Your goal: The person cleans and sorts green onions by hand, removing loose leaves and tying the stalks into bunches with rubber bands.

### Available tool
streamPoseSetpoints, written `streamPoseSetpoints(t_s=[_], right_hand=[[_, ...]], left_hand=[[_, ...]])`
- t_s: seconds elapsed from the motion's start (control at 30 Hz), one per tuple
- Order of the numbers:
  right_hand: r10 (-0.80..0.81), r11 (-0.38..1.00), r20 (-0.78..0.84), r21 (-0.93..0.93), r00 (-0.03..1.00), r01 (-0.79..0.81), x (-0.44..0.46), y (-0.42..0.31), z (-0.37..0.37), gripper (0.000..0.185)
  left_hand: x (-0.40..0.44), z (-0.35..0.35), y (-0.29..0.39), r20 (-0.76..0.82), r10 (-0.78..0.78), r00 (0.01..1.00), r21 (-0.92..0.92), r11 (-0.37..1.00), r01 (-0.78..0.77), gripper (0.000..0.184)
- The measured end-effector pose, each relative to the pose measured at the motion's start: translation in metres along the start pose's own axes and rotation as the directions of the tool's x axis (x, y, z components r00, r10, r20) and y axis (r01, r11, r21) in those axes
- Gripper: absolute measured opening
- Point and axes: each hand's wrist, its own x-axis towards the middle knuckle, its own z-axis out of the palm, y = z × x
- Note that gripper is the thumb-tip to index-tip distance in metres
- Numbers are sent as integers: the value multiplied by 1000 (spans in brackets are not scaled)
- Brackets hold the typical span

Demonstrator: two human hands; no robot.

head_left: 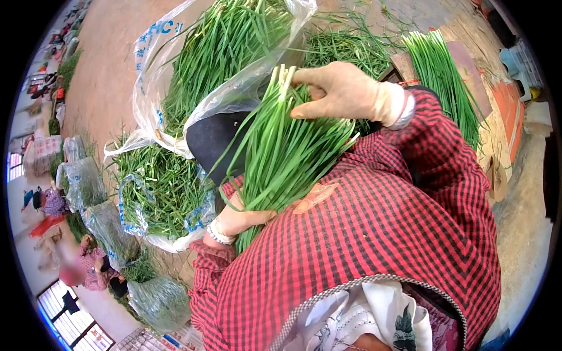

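Observation:
A bundle of garlic chives lies across my lap, its white stem ends toward the top and its green leaves fanning down toward my body. My gloved left hand is closed around the lower leaves, the thumb in front and fingertips showing on the far side. At the upper end, my gloved right hand has thumb and forefinger apart, their tips touching the bundle beside the white stems. Nothing shows gripped between those fingers.
Ahead, a clear plastic bag holds loose chives. Another bag with trimmings stands at left. Loose greens lie beyond my right hand. A neat chive bundle rests at right. Wrapped bundles and other people are far left.

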Motion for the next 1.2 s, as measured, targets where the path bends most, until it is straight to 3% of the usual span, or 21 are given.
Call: streamPoseSetpoints(t_s=[0.07,0.13,0.2,0.23,0.27,0.33,0.4,0.43,0.47,0.5,0.53,0.6,0.67,0.73,0.87,0.9,0.93,1.03,1.07,1.13,1.2], right_hand=[[-120,993,-126,-33,985,117,7,17,25,40],[-240,971,-240,-79,941,228,6,24,31,37],[-216,949,-194,-272,957,159,-3,16,20,24],[-210,928,-170,-343,963,142,-9,11,17,15],[-208,928,-165,-343,964,142,-14,12,19,15],[-163,910,-137,-405,977,95,-24,18,24,13],[-38,860,-190,-506,981,-65,-31,41,16,10],[-21,831,-268,-540,963,-132,-37,71,8,9],[139,875,-302,-409,943,-260,-46,88,-6,12],[247,829,-283,-433,927,-353,-56,116,-15,18],[423,750,-109,-515,900,-415,-64,131,-26,32],[551,744,-3,-451,834,-493,-63,91,-35,45],[104,928,-222,-330,970,-175,-58,56,-20,59],[-140,976,-244,-195,960,92,-41,12,-13,63],[-246,960,17,-137,969,246,-24,-20,29,29],[-320,935,-36,-176,947,309,-25,-18,35,19],[-323,934,-33,-173,946,313,-28,-18,33,19],[-357,894,24,300,934,334,-48,-4,28,14],[-357,893,28,305,934,332,-55,5,24,14],[-153,857,203,514,967,28,-69,23,11,14],[151,813,219,527,964,-248,-77,41,-1,15]], left_hand=[[-1,2,9,-12,-4,1000,70,998,5,57],[-4,-7,7,-83,86,993,363,930,-50,55],[-10,-2,39,-181,-75,981,343,930,135,54],[-10,-3,39,-217,-41,975,196,977,85,53],[-11,-2,49,-238,-28,971,290,952,98,55],[-8,-22,45,-184,149,971,772,633,50,60],[-12,-23,55,-301,214,929,881,434,186,63],[-16,-29,52,-294,248,923,879,450,159,63],[-19,-34,48,-290,284,914,875,466,133,64],[-21,-35,44,-291,282,914,874,467,134,64],[-23,-36,40,-301,294,907,866,483,131,65],[-24,-35,39,-316,302,899,855,501,133,65],[-19,-28,41,-271,358,894,898,429,100,66],[-14,-14,51,-257,345,903,921,370,121,64],[-11,-9,54,-229,330,916,936,334,114,70],[-14,-8,57,-203,332,921,971,190,146,73],[-16,-8,57,-182,330,926,983,47,176,76],[-20,-16,42,-181,416,891,982,27,187,82],[-20,-17,40,-176,469,866,982,24,186,85],[-21,-15,36,-195,448,873,974,-14,225,90],[-20,-15,30,-178,449,876,977,-26,212,91]])
